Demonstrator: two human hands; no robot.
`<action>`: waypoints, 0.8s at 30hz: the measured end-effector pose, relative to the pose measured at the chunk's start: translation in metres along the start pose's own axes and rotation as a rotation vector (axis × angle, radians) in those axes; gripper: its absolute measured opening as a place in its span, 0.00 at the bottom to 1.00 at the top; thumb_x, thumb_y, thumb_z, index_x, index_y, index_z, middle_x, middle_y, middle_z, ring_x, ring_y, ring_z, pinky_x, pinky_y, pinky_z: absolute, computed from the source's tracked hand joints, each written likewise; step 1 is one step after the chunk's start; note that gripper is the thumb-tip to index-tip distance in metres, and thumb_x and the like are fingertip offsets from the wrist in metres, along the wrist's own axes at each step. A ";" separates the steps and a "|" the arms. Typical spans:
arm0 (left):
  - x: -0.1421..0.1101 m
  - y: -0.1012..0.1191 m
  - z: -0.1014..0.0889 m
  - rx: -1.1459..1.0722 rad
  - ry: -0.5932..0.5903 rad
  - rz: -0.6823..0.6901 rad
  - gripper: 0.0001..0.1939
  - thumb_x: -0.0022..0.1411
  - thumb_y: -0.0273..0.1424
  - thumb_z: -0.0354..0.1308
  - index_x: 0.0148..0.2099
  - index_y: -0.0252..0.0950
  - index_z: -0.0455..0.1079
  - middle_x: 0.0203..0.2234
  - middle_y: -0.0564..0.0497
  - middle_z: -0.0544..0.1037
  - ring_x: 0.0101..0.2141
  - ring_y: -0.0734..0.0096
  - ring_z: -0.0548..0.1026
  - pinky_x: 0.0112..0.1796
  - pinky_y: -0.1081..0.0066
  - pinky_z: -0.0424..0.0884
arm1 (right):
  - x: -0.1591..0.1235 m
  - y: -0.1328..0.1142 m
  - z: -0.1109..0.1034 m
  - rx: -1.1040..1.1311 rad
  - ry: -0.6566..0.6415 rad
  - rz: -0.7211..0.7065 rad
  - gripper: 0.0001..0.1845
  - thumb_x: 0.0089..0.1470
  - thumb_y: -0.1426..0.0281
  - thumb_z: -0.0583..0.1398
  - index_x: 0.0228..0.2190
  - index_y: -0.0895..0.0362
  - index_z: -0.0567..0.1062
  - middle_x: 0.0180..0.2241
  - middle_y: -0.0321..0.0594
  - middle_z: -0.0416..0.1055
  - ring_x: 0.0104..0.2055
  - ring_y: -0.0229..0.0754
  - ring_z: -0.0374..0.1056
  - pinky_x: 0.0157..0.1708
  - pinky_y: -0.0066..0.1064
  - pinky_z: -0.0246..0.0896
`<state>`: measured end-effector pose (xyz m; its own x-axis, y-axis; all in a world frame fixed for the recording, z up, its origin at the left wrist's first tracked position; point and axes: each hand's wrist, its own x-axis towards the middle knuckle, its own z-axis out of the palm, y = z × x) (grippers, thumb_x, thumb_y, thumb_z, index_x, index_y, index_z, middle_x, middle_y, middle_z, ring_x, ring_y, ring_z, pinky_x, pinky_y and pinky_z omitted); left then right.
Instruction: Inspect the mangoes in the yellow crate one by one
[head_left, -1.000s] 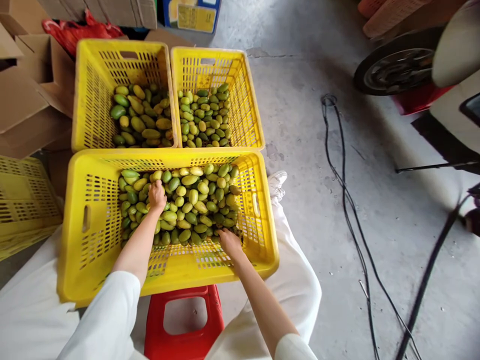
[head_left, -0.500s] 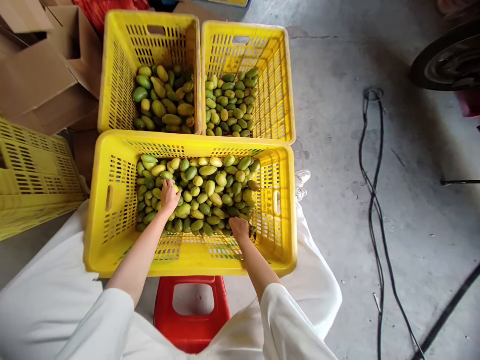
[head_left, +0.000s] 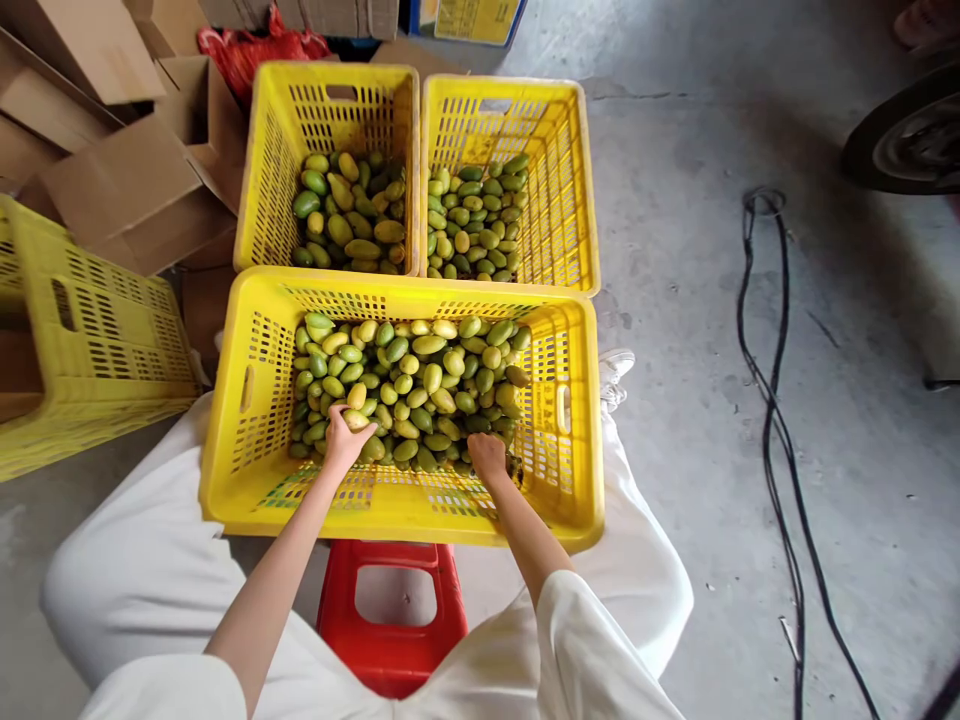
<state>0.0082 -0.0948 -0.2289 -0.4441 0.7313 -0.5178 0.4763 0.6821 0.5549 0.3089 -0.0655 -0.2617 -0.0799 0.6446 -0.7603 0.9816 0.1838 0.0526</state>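
Before me a wide yellow plastic crate [head_left: 405,520] holds a layer of small green and yellow mangoes [head_left: 433,378]. At the left part of the pile, my left hand [head_left: 343,440] is closed around a yellowish mango [head_left: 355,420], thumb on its right side. Close to the crate's near right side, my right hand [head_left: 487,455] is curled with its knuckles up, down among the fruit. What its fingers hold, if anything, is hidden beneath it.
Behind stand a left yellow crate [head_left: 259,180] with larger mangoes and a right yellow crate [head_left: 559,180] with smaller ones. Another crate [head_left: 120,335] and cardboard boxes [head_left: 127,180] are at left. A red stool [head_left: 390,650] is below; a black cable [head_left: 776,400] lies at right.
My left hand has drawn nearer to me and now shows a mango in its grip. My right hand stays at nearly the same spot. The whole view has shifted slightly.
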 end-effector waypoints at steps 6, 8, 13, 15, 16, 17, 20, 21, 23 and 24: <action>-0.050 -0.011 -0.025 -0.159 0.107 -0.023 0.28 0.56 0.38 0.77 0.51 0.45 0.65 0.48 0.43 0.83 0.51 0.46 0.84 0.53 0.51 0.81 | -0.009 -0.003 -0.013 -0.030 -0.109 0.002 0.15 0.71 0.66 0.69 0.54 0.61 0.82 0.52 0.53 0.83 0.53 0.51 0.82 0.53 0.44 0.80; -0.065 -0.015 -0.026 -0.163 0.123 0.071 0.28 0.56 0.38 0.77 0.52 0.46 0.66 0.49 0.42 0.82 0.51 0.45 0.85 0.55 0.51 0.82 | -0.008 -0.007 -0.013 -0.034 -0.147 -0.011 0.22 0.71 0.59 0.69 0.59 0.58 0.79 0.58 0.49 0.79 0.56 0.51 0.79 0.55 0.49 0.80; -0.078 -0.013 -0.025 -0.134 0.114 0.165 0.26 0.59 0.41 0.75 0.55 0.46 0.68 0.50 0.40 0.83 0.51 0.46 0.85 0.54 0.53 0.83 | 0.001 -0.018 -0.006 -0.032 -0.219 -0.001 0.24 0.71 0.59 0.69 0.61 0.58 0.78 0.61 0.51 0.77 0.58 0.53 0.78 0.56 0.50 0.80; -0.076 -0.009 -0.025 -0.151 0.105 0.159 0.27 0.60 0.42 0.73 0.56 0.44 0.68 0.50 0.39 0.83 0.48 0.49 0.85 0.48 0.56 0.84 | 0.005 -0.021 -0.004 -0.032 -0.241 0.011 0.25 0.71 0.59 0.69 0.61 0.58 0.78 0.61 0.51 0.77 0.58 0.53 0.78 0.56 0.51 0.80; -0.075 -0.007 -0.025 -0.160 0.096 0.152 0.27 0.60 0.42 0.73 0.57 0.43 0.69 0.50 0.39 0.83 0.46 0.50 0.85 0.46 0.58 0.84 | 0.006 -0.022 -0.003 -0.030 -0.244 0.012 0.25 0.71 0.59 0.69 0.62 0.58 0.78 0.61 0.51 0.77 0.58 0.53 0.78 0.56 0.51 0.80; -0.074 -0.006 -0.025 -0.167 0.085 0.144 0.27 0.60 0.43 0.73 0.57 0.43 0.69 0.49 0.39 0.83 0.44 0.52 0.85 0.44 0.58 0.84 | 0.006 -0.022 -0.004 -0.027 -0.245 0.010 0.25 0.71 0.59 0.69 0.62 0.58 0.78 0.61 0.51 0.77 0.58 0.53 0.78 0.56 0.51 0.80; -0.073 -0.004 -0.025 -0.171 0.065 0.118 0.27 0.60 0.41 0.73 0.57 0.43 0.69 0.48 0.40 0.84 0.44 0.52 0.85 0.45 0.58 0.84 | 0.005 -0.020 -0.007 -0.014 -0.226 -0.005 0.25 0.71 0.59 0.69 0.62 0.58 0.77 0.61 0.51 0.77 0.58 0.53 0.78 0.57 0.50 0.79; -0.073 -0.003 -0.025 -0.169 0.069 0.116 0.27 0.60 0.41 0.74 0.57 0.44 0.69 0.49 0.40 0.84 0.46 0.51 0.85 0.48 0.57 0.84 | 0.003 -0.019 -0.009 -0.009 -0.212 -0.011 0.25 0.71 0.58 0.69 0.62 0.58 0.77 0.61 0.51 0.77 0.58 0.53 0.78 0.57 0.50 0.80; -0.073 -0.003 -0.025 -0.182 0.089 0.116 0.28 0.59 0.38 0.75 0.57 0.44 0.68 0.50 0.40 0.83 0.50 0.50 0.85 0.53 0.55 0.83 | -0.001 -0.016 -0.013 0.011 -0.176 -0.021 0.22 0.71 0.61 0.69 0.59 0.60 0.79 0.59 0.52 0.79 0.58 0.53 0.79 0.58 0.50 0.79; -0.073 -0.002 -0.024 -0.200 0.100 0.114 0.29 0.58 0.37 0.75 0.57 0.44 0.67 0.52 0.39 0.83 0.52 0.50 0.85 0.55 0.54 0.82 | -0.003 -0.015 -0.014 0.026 -0.155 -0.025 0.17 0.72 0.66 0.68 0.56 0.62 0.81 0.57 0.54 0.80 0.58 0.53 0.79 0.59 0.49 0.78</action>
<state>0.0208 -0.1494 -0.1766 -0.4737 0.7929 -0.3833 0.3721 0.5747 0.7289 0.2921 -0.0594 -0.2508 -0.0788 0.5175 -0.8520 0.9839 0.1779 0.0171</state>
